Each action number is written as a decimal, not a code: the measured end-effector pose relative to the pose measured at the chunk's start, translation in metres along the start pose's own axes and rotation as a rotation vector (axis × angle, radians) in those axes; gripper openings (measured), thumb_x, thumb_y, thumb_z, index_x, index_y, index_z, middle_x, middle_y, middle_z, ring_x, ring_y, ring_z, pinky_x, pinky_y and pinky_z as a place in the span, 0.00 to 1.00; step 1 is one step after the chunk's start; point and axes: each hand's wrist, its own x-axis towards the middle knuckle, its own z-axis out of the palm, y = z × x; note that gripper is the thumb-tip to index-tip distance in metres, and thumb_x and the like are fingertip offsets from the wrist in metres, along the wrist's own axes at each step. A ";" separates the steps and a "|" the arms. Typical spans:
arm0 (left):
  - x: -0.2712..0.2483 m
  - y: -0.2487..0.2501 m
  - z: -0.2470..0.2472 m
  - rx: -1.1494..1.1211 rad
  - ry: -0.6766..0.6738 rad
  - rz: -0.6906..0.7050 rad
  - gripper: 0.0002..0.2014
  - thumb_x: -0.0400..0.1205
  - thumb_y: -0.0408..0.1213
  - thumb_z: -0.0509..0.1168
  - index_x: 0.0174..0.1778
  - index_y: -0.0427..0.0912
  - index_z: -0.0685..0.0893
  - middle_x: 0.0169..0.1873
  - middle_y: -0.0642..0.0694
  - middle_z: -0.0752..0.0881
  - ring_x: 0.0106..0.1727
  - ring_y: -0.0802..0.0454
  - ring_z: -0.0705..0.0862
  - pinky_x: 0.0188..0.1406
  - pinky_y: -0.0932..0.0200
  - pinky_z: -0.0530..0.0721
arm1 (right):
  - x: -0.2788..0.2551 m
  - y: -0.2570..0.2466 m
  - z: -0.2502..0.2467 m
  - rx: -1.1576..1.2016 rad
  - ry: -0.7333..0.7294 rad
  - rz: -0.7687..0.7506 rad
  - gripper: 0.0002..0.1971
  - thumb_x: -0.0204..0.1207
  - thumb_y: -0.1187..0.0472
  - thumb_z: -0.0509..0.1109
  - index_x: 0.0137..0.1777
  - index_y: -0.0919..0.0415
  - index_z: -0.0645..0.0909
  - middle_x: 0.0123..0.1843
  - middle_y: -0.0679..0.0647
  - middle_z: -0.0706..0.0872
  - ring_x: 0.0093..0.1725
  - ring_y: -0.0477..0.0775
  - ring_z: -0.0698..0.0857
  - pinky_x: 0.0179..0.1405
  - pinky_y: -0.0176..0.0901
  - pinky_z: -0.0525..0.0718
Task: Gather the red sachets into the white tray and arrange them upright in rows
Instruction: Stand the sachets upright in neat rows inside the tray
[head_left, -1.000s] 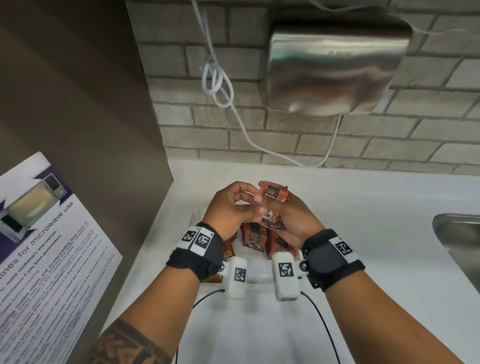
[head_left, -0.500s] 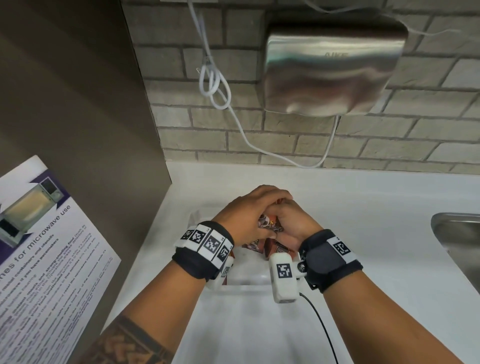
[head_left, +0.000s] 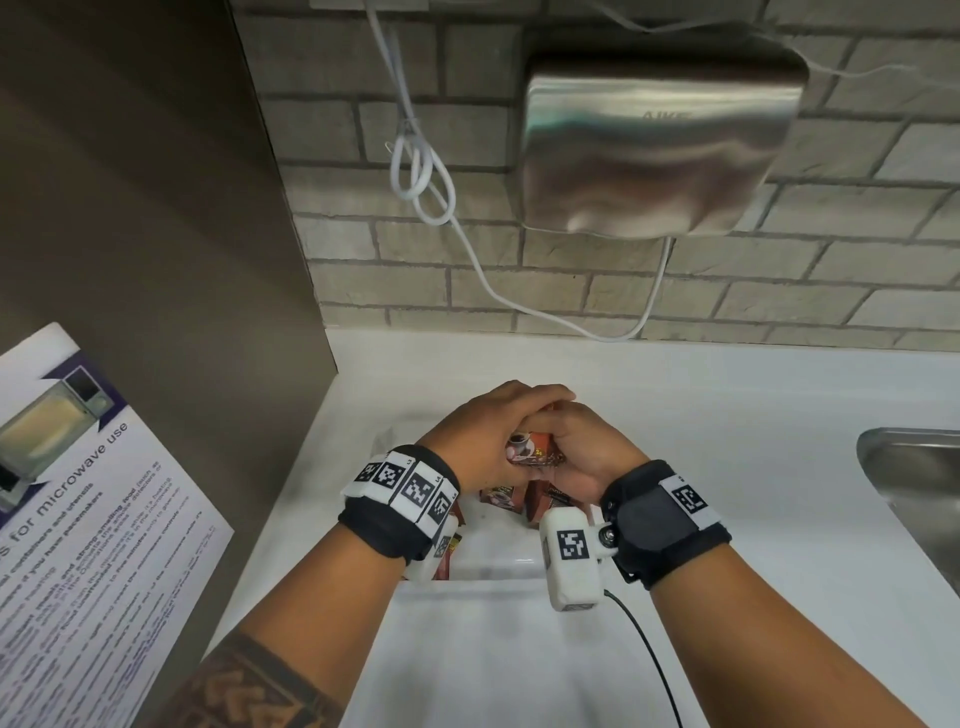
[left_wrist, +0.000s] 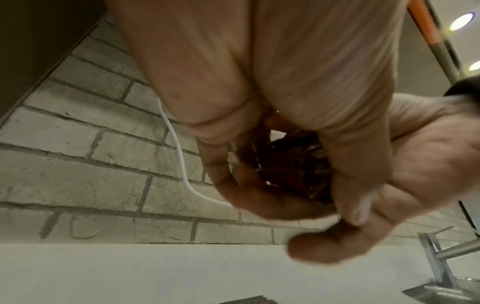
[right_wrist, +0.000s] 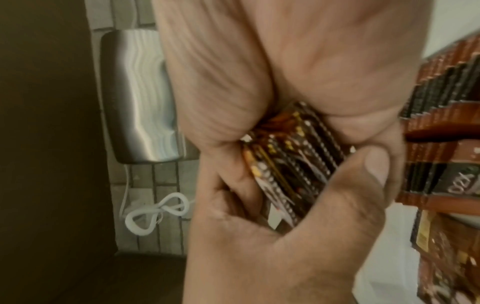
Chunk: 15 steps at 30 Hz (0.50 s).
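A bundle of red sachets (head_left: 530, 449) is clasped between both hands just above the white tray (head_left: 493, 569). My left hand (head_left: 498, 431) curls over the bundle from the left and top. My right hand (head_left: 576, 447) grips it from the right. The right wrist view shows the bundle of red sachets (right_wrist: 291, 164) edge-on, pinched between thumb and fingers. In the left wrist view the dark sachet edges (left_wrist: 293, 166) sit inside the curled fingers. More red sachets (head_left: 519, 501) stand in the tray under the hands, and rows of upright sachets (right_wrist: 446, 123) show at the right.
A steel hand dryer (head_left: 660, 150) hangs on the brick wall with a looped white cable (head_left: 421, 176). A steel sink (head_left: 914, 499) lies at the right edge, with a tap (left_wrist: 441, 255). A brown cabinet side with a microwave notice (head_left: 78, 519) stands left.
Both hands have closed together over the sachet bundle and lowered it toward the tray. A second ago the bundle stuck up above the fingers; now it is mostly covered.
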 end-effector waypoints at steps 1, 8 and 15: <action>0.001 -0.003 -0.001 0.029 0.009 -0.011 0.43 0.72 0.35 0.79 0.81 0.63 0.67 0.68 0.52 0.77 0.64 0.54 0.80 0.62 0.54 0.83 | -0.001 0.000 -0.001 -0.105 0.024 0.008 0.08 0.79 0.71 0.69 0.57 0.67 0.83 0.52 0.65 0.90 0.57 0.61 0.90 0.55 0.57 0.88; 0.007 -0.009 -0.007 0.131 0.061 -0.038 0.45 0.74 0.34 0.78 0.84 0.61 0.65 0.69 0.51 0.74 0.67 0.53 0.76 0.65 0.57 0.79 | -0.004 -0.002 0.006 -0.512 0.193 -0.198 0.05 0.80 0.64 0.71 0.52 0.60 0.87 0.47 0.56 0.93 0.51 0.57 0.91 0.51 0.49 0.86; 0.005 -0.007 -0.022 -0.622 0.198 -0.224 0.62 0.54 0.60 0.86 0.84 0.59 0.61 0.75 0.57 0.72 0.70 0.59 0.78 0.65 0.63 0.80 | -0.011 -0.010 0.003 -0.321 -0.002 -0.153 0.10 0.84 0.63 0.68 0.62 0.55 0.85 0.58 0.53 0.92 0.58 0.49 0.90 0.59 0.46 0.86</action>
